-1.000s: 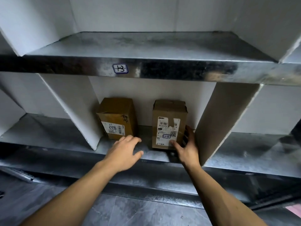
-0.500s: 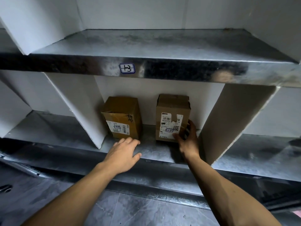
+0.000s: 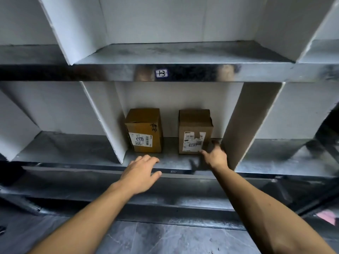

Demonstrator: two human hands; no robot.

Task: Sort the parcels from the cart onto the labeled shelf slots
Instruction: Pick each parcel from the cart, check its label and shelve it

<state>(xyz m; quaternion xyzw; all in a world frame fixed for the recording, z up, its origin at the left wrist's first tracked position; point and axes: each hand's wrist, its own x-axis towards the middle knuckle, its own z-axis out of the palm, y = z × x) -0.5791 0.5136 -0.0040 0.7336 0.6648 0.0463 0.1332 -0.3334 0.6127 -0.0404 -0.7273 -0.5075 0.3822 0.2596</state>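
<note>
Two brown cardboard parcels stand upright in one slot of the lower metal shelf (image 3: 77, 153). The left parcel (image 3: 145, 131) carries a white shipping label low on its front. The right parcel (image 3: 194, 129) has a torn white label and sits deep near the back wall. My right hand (image 3: 214, 156) hovers at that parcel's lower right corner, fingers spread and blurred, holding nothing. My left hand (image 3: 141, 173) floats palm down over the shelf's front edge, fingers relaxed, apart from both parcels.
A sticker marked "1-3" (image 3: 161, 73) sits on the upper shelf's front edge. White cardboard dividers (image 3: 108, 125) wall the slot; another divider (image 3: 245, 125) stands close to my right hand. Grey tiled floor (image 3: 165, 239) lies below.
The right parcel went deeper into the slot. My right hand let go of it and drew back a little. My left hand pulled back toward the shelf edge. The view rose.
</note>
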